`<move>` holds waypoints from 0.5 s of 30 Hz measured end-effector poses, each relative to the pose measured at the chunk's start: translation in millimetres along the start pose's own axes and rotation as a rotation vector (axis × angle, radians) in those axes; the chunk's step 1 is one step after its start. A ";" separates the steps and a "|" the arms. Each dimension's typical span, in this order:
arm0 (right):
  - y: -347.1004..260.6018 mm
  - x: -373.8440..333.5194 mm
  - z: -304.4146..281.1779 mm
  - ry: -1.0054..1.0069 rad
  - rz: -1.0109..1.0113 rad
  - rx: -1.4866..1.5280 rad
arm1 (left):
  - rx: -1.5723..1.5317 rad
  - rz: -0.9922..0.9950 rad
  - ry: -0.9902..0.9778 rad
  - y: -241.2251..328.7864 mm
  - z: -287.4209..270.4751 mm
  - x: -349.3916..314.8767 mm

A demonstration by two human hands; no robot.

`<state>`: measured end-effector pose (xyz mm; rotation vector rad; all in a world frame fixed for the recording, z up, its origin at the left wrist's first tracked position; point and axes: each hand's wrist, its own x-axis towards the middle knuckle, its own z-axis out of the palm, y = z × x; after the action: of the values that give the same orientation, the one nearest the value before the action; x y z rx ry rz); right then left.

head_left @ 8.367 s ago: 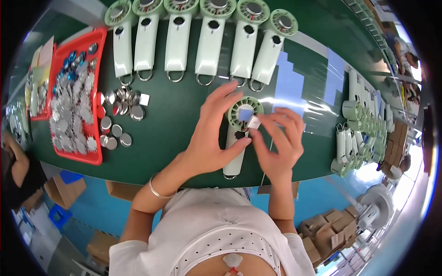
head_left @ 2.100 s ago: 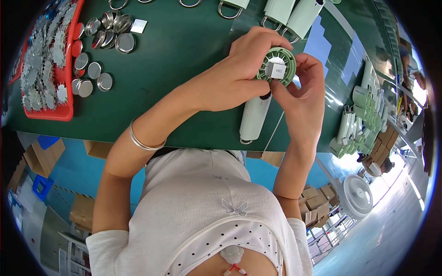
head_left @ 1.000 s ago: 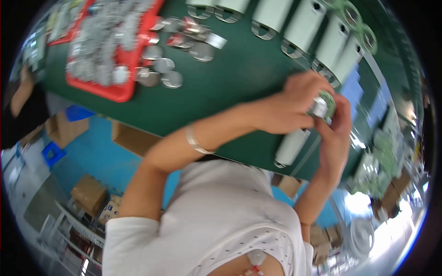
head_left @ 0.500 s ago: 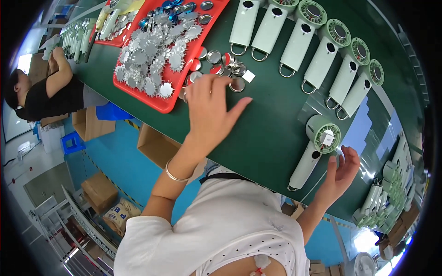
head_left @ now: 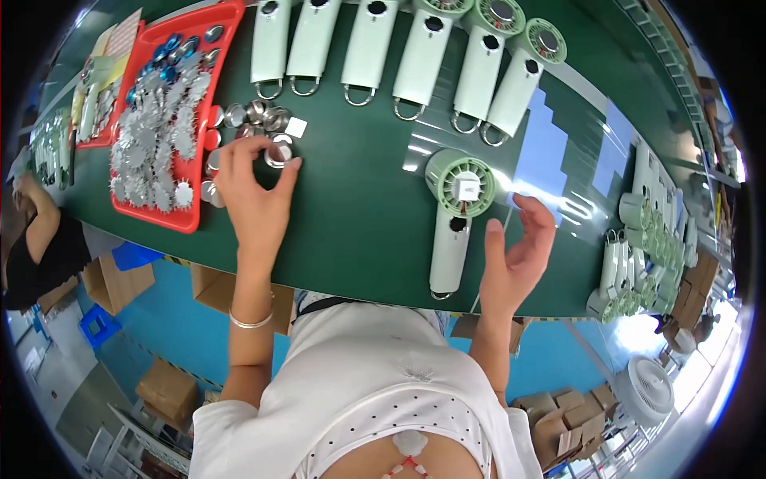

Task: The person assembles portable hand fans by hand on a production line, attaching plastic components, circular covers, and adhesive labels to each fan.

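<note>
Among a small group of round metal caps, my left hand point(head_left: 254, 195) has its thumb and index finger closed at the sides of one silver cap point(head_left: 278, 152), which rests on the green table. My right hand point(head_left: 519, 259) is open, fingers curved and apart, with nothing in it. Just left of it lies a pale green handheld fan point(head_left: 447, 251), its handle toward me. The fan's round head is uncovered, with a small white square piece point(head_left: 466, 188) at its centre. A small white square point(head_left: 296, 127) lies beside the caps.
A red tray point(head_left: 191, 219) left of the caps holds many spiky silver fan blades point(head_left: 148, 160) and blue caps. Several more handheld fans point(head_left: 423, 68) lie in a row at the far side. More fans point(head_left: 638, 263) are heaped at right. Someone point(head_left: 44, 247) sits far left.
The view has swung, so the table's things appear shifted left. My left thumb and index finger have closed in around a silver cap. My right hand stays open beside the fan.
</note>
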<state>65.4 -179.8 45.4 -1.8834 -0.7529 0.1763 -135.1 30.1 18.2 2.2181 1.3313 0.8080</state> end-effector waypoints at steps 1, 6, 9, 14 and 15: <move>0.2 0.2 0.0 0.017 0.004 0.004 | -0.034 -0.018 0.024 3.0 -0.1 0.1; 10.6 4.8 -13.8 0.094 0.051 -0.157 | -0.291 0.001 -0.110 25.0 -6.3 -8.6; 7.7 4.4 -25.4 0.023 0.024 0.016 | -0.692 -0.027 -0.424 53.7 -0.2 -21.4; 32.0 26.6 -38.1 0.191 0.008 -0.372 | -0.547 0.111 -0.474 74.1 26.7 -26.1; 44.6 33.3 -46.3 0.231 0.078 -0.394 | -0.541 0.114 -0.495 72.5 28.8 -25.5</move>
<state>131.1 -208.0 33.9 -2.2594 -0.5846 -0.1516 -78.5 -26.9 35.4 1.8913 0.6593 0.5223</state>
